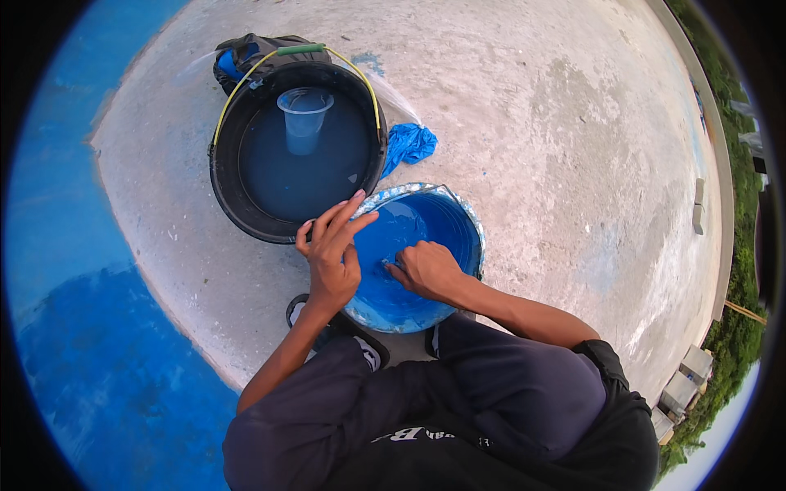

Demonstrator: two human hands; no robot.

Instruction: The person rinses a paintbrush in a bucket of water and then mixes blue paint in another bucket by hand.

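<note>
A paint bucket (468, 211) with a white, blue-smeared rim stands between my feet, with bright blue paint (393, 290) inside. Over that paint my right hand (427, 271) is closed, fingers curled down; a small blue-coated bit shows at its fingertips, too covered to name. My left hand (330, 260) is open, fingers spread, where the rims of the two buckets meet; whether it touches either rim I cannot tell. Just beyond is a black bucket (232, 200) of dark bluish liquid, its yellow wire handle raised with a green grip (300, 49). A clear plastic cup (304, 123) sits in that liquid.
Behind the black bucket lies a dark bag (237, 61), and beside it a crumpled blue plastic bag (409, 146). Blue-painted floor (123, 352) borders the pale concrete (557, 155) on the left. Grey blocks (698, 206) stand near the far right edge, with plants beyond.
</note>
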